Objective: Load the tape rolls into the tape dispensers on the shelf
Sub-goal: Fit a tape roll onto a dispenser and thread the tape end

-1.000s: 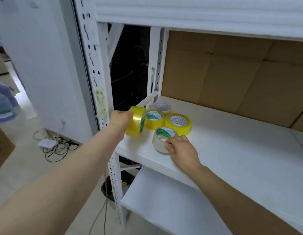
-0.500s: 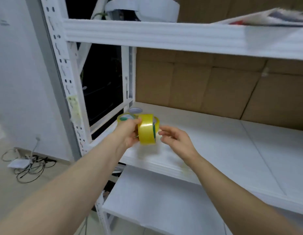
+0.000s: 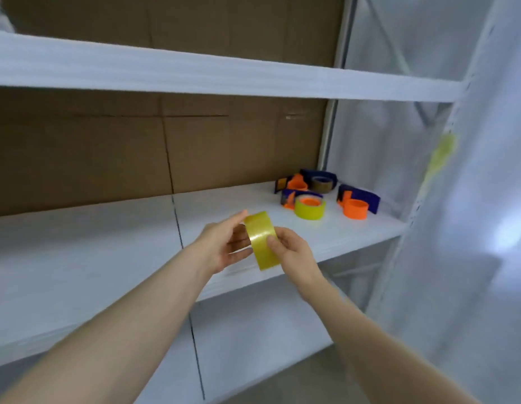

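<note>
I hold a yellow tape roll [image 3: 262, 240] on edge above the front of the white shelf [image 3: 107, 252], with my left hand [image 3: 224, 246] on its left side and my right hand [image 3: 291, 252] on its right, thumb on the band. At the shelf's far right lie three blue and orange tape dispensers. The back one [image 3: 317, 180] carries a brownish roll. The middle one [image 3: 304, 204] carries a yellow roll. The right one [image 3: 358, 202] shows a bare orange hub.
A white shelf board [image 3: 224, 80] runs overhead and another [image 3: 253, 330] lies below. Brown cardboard [image 3: 136, 153] backs the shelf. A white upright post [image 3: 422, 199] and translucent sheeting [image 3: 472, 228] close the right side.
The view has swung right from the shelf's left end to its right end. The yellow roll came along, and my right hand, apart from it before, now grips it too.
</note>
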`<action>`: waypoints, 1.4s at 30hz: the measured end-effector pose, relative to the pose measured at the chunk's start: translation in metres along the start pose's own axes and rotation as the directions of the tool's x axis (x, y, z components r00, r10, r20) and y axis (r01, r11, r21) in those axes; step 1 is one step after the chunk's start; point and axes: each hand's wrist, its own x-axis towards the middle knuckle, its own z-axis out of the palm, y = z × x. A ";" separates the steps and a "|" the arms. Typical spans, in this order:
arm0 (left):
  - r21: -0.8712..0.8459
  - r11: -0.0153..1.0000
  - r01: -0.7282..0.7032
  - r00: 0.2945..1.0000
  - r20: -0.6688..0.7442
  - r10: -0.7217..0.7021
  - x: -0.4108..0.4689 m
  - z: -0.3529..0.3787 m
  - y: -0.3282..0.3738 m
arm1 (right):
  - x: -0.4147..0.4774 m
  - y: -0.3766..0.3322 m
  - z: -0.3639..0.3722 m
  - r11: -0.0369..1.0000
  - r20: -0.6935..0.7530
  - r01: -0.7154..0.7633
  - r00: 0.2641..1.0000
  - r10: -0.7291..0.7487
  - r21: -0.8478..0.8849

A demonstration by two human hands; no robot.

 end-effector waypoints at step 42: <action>0.720 0.650 -0.242 0.934 -0.009 0.357 0.315 0.320 -0.076 | 0.345 0.109 -0.357 0.968 0.231 -0.182 0.963 0.139 0.175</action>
